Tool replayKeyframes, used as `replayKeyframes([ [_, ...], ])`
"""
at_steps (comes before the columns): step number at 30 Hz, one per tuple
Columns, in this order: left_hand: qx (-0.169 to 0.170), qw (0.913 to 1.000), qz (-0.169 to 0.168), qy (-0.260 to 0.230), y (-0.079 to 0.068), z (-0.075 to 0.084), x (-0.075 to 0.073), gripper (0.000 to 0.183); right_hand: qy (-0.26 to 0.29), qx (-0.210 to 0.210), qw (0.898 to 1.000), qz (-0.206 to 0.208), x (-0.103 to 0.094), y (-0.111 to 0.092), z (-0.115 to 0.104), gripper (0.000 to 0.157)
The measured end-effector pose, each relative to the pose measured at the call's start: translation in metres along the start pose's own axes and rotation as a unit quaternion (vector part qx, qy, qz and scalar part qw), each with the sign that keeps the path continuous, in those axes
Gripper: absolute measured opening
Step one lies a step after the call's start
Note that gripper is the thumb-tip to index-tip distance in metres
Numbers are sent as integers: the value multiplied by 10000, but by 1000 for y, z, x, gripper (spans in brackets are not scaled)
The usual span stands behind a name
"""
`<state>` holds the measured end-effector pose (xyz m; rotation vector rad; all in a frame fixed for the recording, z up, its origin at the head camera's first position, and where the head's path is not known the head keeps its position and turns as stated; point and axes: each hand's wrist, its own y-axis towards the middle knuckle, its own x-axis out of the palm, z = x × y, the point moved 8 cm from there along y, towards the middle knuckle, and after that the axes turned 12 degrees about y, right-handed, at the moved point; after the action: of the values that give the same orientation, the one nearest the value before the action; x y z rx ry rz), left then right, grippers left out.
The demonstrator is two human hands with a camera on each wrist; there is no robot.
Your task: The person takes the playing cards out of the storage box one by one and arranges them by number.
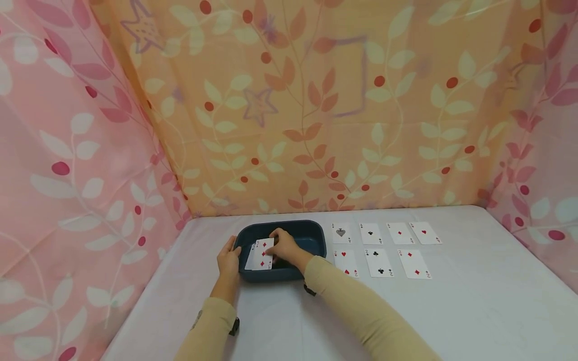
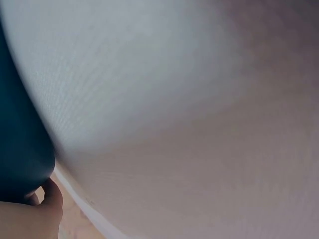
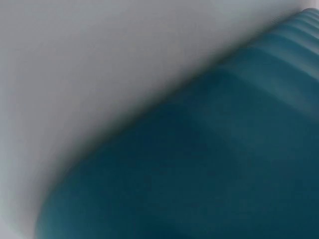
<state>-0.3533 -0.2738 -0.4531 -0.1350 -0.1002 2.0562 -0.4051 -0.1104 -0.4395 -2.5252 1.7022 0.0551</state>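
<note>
A dark teal plastic basin (image 1: pixel 282 275) stands on the white-covered table. My left hand (image 1: pixel 229 259) grips its left rim, thumb over the inner side; in the left wrist view the fingers (image 2: pixel 52 195) curl at the basin's corner (image 2: pixel 25 144). My right hand (image 1: pixel 287 247) reaches into the basin from the right and pinches a three of diamonds playing card (image 1: pixel 264 260) at its right edge. Behind that card, other playing cards (image 1: pixel 251 258) show at the left inside the basin. The basin's outer wall (image 3: pixel 199 164) fills much of the right wrist view, where the right hand is hidden.
Right of the basin, several aces lie in a back row, including the ace of spades (image 1: pixel 340 233) and ace of hearts (image 1: pixel 425 233). In front lie the two of hearts (image 1: pixel 345 263), two of clubs (image 1: pixel 379 262) and two of diamonds (image 1: pixel 414 263). Patterned curtains (image 1: pixel 289 150) enclose the table.
</note>
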Motion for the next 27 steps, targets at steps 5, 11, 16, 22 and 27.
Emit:
replayKeyframes([
  [5, 28, 10000, 13, -16, 0, 0, 2, 51, 289, -43, 9995, 91, -11, -4, -5, 46],
  [11, 84, 10000, -3, 5, 3, -1, 2, 51, 497, -159, 9986, 107, -25, -12, -14, 49],
  [16, 66, 10000, 24, 24, 4, -1, -1, 51, 729, -131, 9972, 50, -38, -20, -18, 54],
  [22, -37, 10000, -4, 58, 3, -2, -2, 52, 803, -82, 9966, 159, -53, -29, -20, 55],
  [27, -88, 9999, -34, 83, 3, -3, -2, 52, 698, -33, 9972, 285, -65, -35, -18, 54],
])
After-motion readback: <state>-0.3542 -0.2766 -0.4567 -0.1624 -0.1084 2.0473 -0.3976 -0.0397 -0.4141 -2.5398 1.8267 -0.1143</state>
